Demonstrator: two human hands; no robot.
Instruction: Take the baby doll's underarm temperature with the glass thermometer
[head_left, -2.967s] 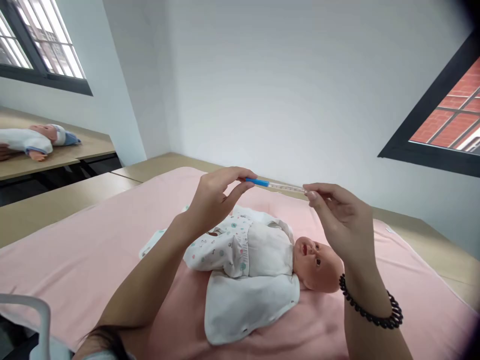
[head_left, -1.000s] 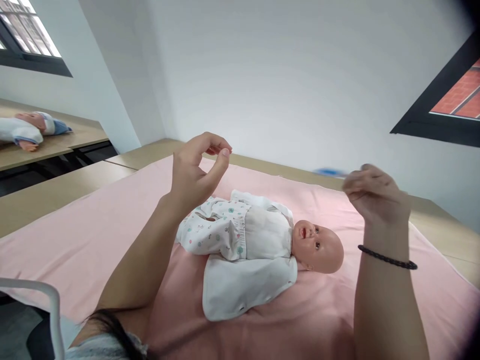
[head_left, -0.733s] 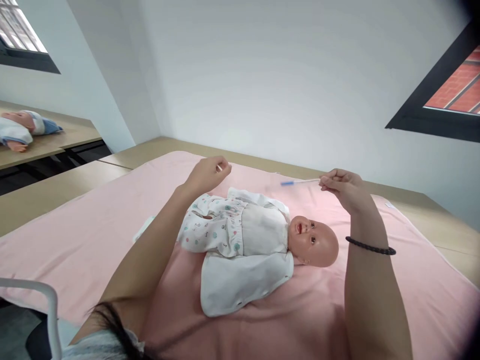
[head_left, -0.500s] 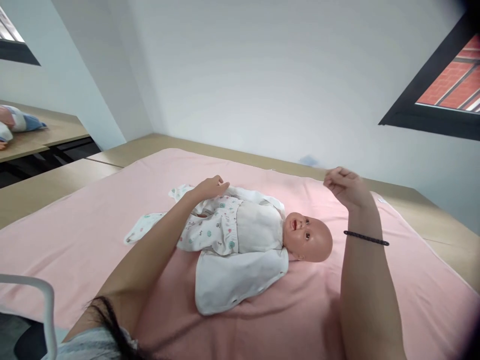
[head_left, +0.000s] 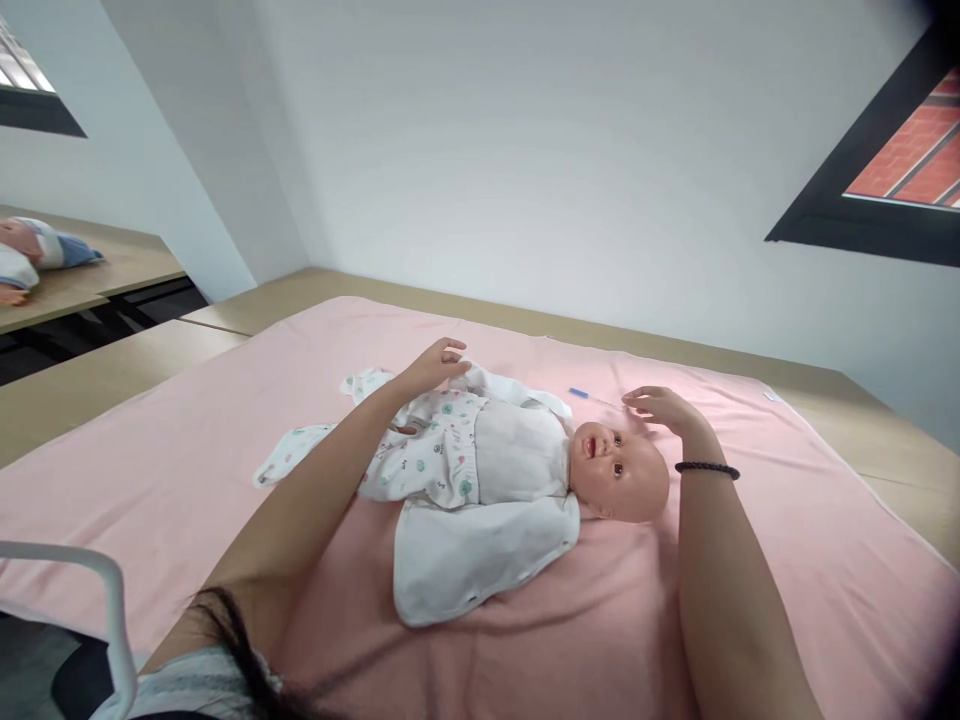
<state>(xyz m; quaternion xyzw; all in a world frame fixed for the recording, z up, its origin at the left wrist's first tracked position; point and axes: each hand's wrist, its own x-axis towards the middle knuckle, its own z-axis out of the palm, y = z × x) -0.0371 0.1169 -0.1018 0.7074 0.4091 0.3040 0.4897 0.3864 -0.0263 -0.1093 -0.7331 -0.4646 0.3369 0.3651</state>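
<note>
A baby doll (head_left: 619,472) lies on its back on a pink cloth (head_left: 570,640), head to the right, in a white top (head_left: 521,450) and patterned trousers (head_left: 435,450). My left hand (head_left: 437,366) is by the far side of the doll's clothes, fingers apart, touching or just above the white sleeve. Beyond the doll's head my right hand (head_left: 664,408) pinches the thin clear end of a slim stick with a blue part (head_left: 578,393), which points left over the cloth.
A white flap of clothing (head_left: 480,560) spreads on the near side of the doll. Another doll (head_left: 45,245) lies on a table at the far left. A white curved rail (head_left: 112,600) stands at the lower left.
My right hand has come down and left towards the doll's head, and the stick with the blue part now shows clearly. My left hand has shifted slightly, its fingers more spread.
</note>
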